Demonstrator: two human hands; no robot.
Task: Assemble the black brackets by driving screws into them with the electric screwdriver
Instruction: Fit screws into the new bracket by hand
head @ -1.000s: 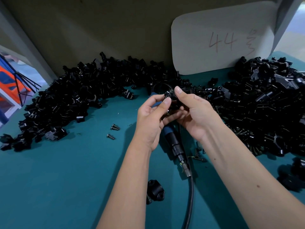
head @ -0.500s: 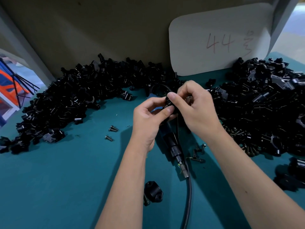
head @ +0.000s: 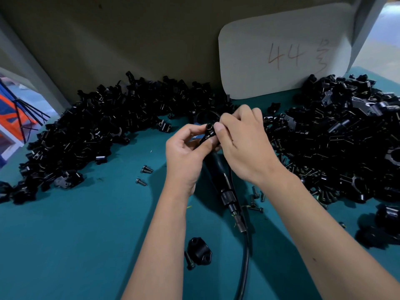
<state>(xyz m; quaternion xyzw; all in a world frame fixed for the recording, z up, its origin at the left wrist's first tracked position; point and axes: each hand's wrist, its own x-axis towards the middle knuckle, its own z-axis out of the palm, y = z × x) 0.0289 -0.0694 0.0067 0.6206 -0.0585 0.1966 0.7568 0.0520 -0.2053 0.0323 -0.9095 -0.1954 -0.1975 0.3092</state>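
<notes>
Teal table (head: 65, 245), bracket heaps (head: 91, 135) flanking, both hands' grip (head: 188, 156) (head: 242, 148) pinching one bracket (head: 208, 132), screwdriver (head: 225, 185) beneath

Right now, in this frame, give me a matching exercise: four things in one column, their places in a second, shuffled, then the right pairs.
Things:
1. small black bracket
2. electric screwdriver
3. lone bracket
4. white card marked 44

Places:
A. leaning against the back wall
B. lying on the teal mat under the hands, cable trailing toward the camera
C. pinched between left hand and right hand
D. on the mat near the camera, one screw beside it

Pairs: 1-C, 2-B, 3-D, 4-A
</notes>
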